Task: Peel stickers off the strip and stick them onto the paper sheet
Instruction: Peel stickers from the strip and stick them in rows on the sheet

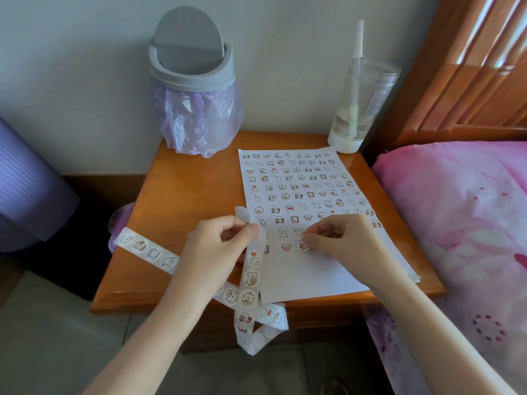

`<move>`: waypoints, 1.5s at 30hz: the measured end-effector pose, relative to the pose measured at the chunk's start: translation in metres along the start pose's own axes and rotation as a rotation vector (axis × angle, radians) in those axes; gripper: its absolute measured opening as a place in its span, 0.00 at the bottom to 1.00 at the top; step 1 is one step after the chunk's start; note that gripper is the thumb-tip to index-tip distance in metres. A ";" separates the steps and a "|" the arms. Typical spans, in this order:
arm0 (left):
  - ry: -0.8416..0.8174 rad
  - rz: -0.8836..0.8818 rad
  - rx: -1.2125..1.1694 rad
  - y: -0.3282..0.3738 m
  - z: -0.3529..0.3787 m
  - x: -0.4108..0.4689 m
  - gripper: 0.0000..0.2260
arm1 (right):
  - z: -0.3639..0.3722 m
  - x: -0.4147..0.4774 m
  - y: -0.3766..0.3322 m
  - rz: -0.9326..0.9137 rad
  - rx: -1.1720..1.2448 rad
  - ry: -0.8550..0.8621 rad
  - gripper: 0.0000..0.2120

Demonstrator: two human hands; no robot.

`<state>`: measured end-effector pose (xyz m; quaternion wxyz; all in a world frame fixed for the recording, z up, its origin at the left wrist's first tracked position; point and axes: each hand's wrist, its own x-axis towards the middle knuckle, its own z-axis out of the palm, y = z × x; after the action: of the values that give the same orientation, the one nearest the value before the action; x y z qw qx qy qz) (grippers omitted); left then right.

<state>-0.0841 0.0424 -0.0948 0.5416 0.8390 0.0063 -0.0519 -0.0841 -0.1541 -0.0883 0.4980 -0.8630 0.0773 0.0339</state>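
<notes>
- Head view: the left hand (pixel 219 246) has its fingers curled, with thumb and forefinger pinching the strip (pixel 251 276) at the left edge of the paper sheet (pixel 299 277).
- From that pinch the strip hangs over the front edge of the table (pixel 182 195), loops, and runs back toward the left edge under the wrist.
- The right hand (pixel 345 240), fingers curled, pinches a round sticker (pixel 302 245) at its fingertips, touching the sheet's lowest row.
- The paper sheet lies along the table's right side, its far part filled with stickers.
</notes>
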 end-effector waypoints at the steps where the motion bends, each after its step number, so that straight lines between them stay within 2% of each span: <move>1: 0.000 0.000 -0.002 0.000 0.000 0.000 0.07 | 0.000 0.000 0.001 -0.004 0.000 0.001 0.04; 11: -0.002 -0.003 -0.002 0.000 0.001 0.000 0.06 | 0.006 0.002 0.005 -0.071 -0.040 0.051 0.10; 18: 0.003 0.003 0.010 0.001 0.001 0.000 0.07 | 0.010 0.004 0.011 -0.094 -0.116 0.065 0.05; 25: 0.019 -0.001 0.009 0.001 0.000 0.000 0.07 | 0.006 0.005 0.014 -0.089 -0.096 0.066 0.09; 35: 0.013 -0.004 -0.011 0.002 0.000 0.000 0.07 | 0.006 0.007 0.016 -0.131 -0.193 0.038 0.05; 40: 0.011 -0.021 -0.185 0.003 -0.006 0.001 0.07 | 0.007 -0.002 0.000 -0.241 -0.023 0.118 0.01; 45: 0.120 0.024 -0.289 0.008 -0.010 -0.002 0.08 | 0.033 -0.021 -0.020 -0.358 0.098 0.004 0.04</move>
<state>-0.0851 0.0485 -0.0826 0.6560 0.7539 0.0358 0.0062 -0.1011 -0.1137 -0.0843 0.5375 -0.8377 -0.0751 -0.0608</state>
